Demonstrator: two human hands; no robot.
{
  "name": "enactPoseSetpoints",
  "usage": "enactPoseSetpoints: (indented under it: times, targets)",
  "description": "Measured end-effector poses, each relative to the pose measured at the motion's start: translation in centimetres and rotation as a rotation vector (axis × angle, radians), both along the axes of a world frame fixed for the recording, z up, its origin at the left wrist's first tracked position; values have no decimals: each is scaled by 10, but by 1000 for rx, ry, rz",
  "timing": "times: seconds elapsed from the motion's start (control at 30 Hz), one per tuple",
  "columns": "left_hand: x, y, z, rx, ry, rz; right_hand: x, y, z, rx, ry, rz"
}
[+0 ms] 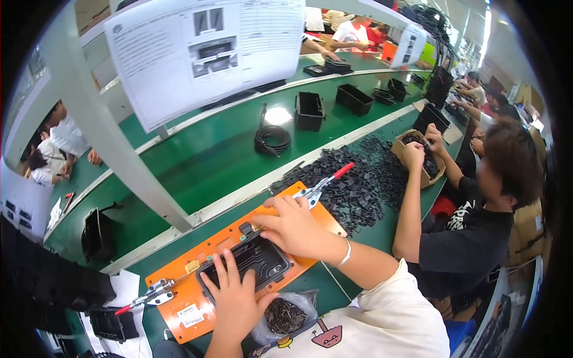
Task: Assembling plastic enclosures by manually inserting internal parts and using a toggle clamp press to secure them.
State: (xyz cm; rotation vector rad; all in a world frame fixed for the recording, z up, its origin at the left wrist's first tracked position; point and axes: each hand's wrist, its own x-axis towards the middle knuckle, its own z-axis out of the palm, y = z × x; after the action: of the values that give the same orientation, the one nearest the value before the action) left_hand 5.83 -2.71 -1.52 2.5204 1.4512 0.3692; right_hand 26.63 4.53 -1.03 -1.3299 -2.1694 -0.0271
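An orange fixture plate (224, 246) lies before me with a black plastic housing (262, 262) set in it, its ribbed inside facing up. My left hand (236, 301) rests across the housing's near left part, fingers spread. At the far right edge, my right hand (298, 227) has bent fingers and thumb drawn together beside a small black block (246, 228) and a brass-coloured tip. What those fingers pinch is hidden. A toggle clamp with a red handle (343, 170) stands beyond my right hand; another toggle clamp (158, 292) sits on the plate's left end.
A bag of screws (285, 315) lies by the plate's near edge. Small black parts (352, 185) are heaped at the right, near a co-worker (477, 197) reaching into a cardboard box (427, 176). Black housings (310, 111) and a coiled cable (273, 139) sit on the green belt behind a metal post (119, 143).
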Motion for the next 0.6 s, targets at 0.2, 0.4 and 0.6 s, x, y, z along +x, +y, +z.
enactPoseSetpoints:
  times: [0.2, 0.4, 0.6]
  targets:
    - [-1, 0, 3, -5, 48, 54, 114, -7, -18, -15, 405, -645]
    - [0, 0, 1, -11, 43, 38, 149, 18, -83, -281, 78, -814]
    - [-2, -3, 3, -30, 11, 42, 157, 10, -77, -222, 404, -691]
